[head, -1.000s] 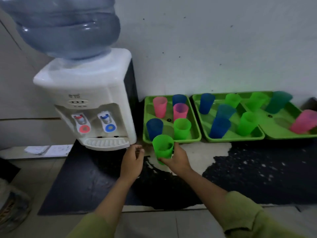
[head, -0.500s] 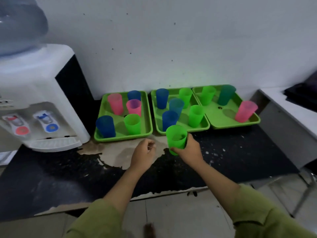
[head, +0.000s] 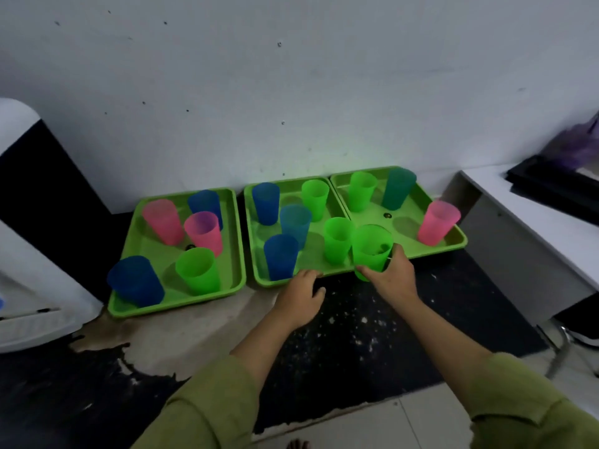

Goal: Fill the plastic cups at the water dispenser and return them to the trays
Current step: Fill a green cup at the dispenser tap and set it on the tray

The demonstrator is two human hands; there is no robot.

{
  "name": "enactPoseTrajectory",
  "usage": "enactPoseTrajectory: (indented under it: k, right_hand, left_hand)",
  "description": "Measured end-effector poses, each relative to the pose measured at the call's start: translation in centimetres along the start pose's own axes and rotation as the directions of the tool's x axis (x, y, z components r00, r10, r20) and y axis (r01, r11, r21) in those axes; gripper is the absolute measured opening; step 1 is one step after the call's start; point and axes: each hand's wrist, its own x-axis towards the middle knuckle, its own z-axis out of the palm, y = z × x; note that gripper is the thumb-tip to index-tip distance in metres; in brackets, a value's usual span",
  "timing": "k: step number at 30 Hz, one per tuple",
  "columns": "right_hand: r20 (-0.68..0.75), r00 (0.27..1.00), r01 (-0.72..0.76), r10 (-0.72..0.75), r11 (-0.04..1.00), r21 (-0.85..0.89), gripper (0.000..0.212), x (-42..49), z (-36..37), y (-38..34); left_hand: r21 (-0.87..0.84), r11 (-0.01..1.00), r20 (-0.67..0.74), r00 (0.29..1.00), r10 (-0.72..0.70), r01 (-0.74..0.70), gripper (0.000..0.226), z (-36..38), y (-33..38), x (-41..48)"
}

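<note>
Both hands have swung right, away from the dispenser.
Left hand hangs loosely curled, empty; right hand fingers wrap the green cup, upright at the middle tray's front right corner, frame centre.

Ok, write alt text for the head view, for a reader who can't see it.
A person's right hand holds a green cup at the front edge of three green trays, which carry upright pink, blue and green cups along a white wall. The left hand is empty, close to the middle tray's rim.
</note>
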Motion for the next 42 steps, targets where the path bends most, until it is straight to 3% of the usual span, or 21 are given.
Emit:
enactPoseTrajectory:
  k: [5, 12, 18, 23, 36, 42]
  right_hand:
    - [-0.060, 0.998, 0.015, -0.013, 0.999, 0.041, 0.062, 4.5, -0.1, 1.2]
    - [-0.001, 0.999, 0.037, -0.037, 0.999, 0.019, 0.063, 9.7, -0.2, 2.9]
    - [0.185, 0.980, 0.081, -0.072, 0.996, -0.044, 0.066, 12.7, -0.5, 5.4]
    - [0.261, 0.964, 0.070, -0.056, 0.997, -0.044, 0.069, 14.4, -0.6, 6.8]
    - [0.372, 0.928, 0.039, -0.012, 0.997, -0.063, 0.066, 14.9, -1.5, 9.0]
    - [0.414, 0.908, 0.107, -0.060, 0.990, -0.092, 0.067, 14.9, -3.7, 9.7]
  left_hand:
    - [0.081, 0.997, 0.067, 0.998, -0.001, -0.005, 0.051, 1.6, -0.2, 2.4]
    - [0.291, 0.954, -0.034, 0.997, -0.063, 0.070, 0.056, 4.2, 0.0, 3.4]
    - [0.307, 0.927, -0.100, 0.976, -0.194, 0.215, 0.055, 5.6, 1.5, 4.0]
    - [0.262, 0.915, -0.080, 0.952, -0.295, 0.305, 0.060, 6.1, 2.5, 4.3]
    - [0.289, 0.852, -0.064, 0.897, -0.438, 0.437, 0.070, 7.3, 4.2, 4.6]
    - [0.309, 0.824, -0.092, 0.877, -0.471, 0.475, 0.070, 8.1, 4.9, 5.0]
